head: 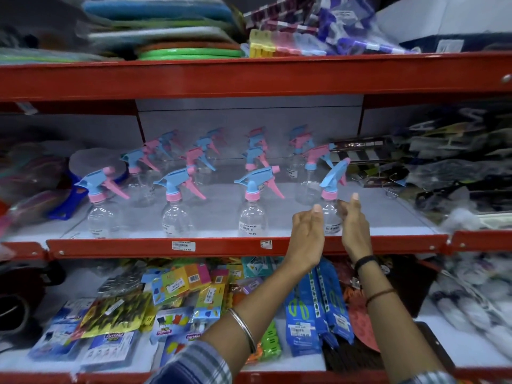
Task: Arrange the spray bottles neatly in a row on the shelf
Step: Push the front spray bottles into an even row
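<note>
both hands raised, open: left hand and right hand flank front-right spray bottle, not gripping.

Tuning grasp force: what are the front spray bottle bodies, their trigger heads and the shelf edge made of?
Bottle body: clear glossy plastic, probably; the shelf shows through it. Trigger head: opaque blue and pink moulded plastic, smooth. Shelf edge: red painted metal, likely; glossy, with rivets.

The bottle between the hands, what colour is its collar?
Pink collar, shown in the head view.
</note>
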Motion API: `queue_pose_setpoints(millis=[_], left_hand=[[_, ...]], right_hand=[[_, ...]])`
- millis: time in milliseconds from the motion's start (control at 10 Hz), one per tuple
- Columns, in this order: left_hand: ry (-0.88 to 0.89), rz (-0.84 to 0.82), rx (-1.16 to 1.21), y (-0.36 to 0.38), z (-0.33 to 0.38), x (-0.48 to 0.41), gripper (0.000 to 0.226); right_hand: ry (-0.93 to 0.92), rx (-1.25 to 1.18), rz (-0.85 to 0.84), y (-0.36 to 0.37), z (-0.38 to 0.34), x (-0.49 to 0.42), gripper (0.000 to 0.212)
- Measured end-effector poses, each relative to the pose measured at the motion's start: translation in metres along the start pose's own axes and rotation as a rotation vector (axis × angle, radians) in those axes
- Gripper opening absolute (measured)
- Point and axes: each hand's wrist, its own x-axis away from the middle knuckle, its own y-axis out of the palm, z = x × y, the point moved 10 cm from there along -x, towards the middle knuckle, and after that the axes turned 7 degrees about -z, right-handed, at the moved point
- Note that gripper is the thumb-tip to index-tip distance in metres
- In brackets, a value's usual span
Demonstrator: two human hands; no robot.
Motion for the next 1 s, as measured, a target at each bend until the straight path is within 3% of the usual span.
queue_pose_setpoints(millis=[200, 500, 900, 1000], left_hand=[[-0.064, -0.017, -0.002, 0.002, -0.006, -0.010, 0.067], [-0.139, -0.008, 0.040, -0.003, -0.016, -0.021, 0.072], [-0.110, -0.005, 0.014, -0.006, -0.010, -0.010, 0.069], [0.027, 0.153, 0.037, -0.028, 0.008, 0.011, 0.048]], right_hand=[[0.002, -0.001, 0.094, -0.007, 0.006, 0.007, 0.072], [-0.042, 0.000, 0.169, -0.013, 0.003, 0.016, 0.073], [-0.080, 0.037, 0.202, -0.017, -0.007, 0.027, 0.059], [-0.209, 0.048, 0.307, -0.023, -0.030, 0.047, 0.047]])
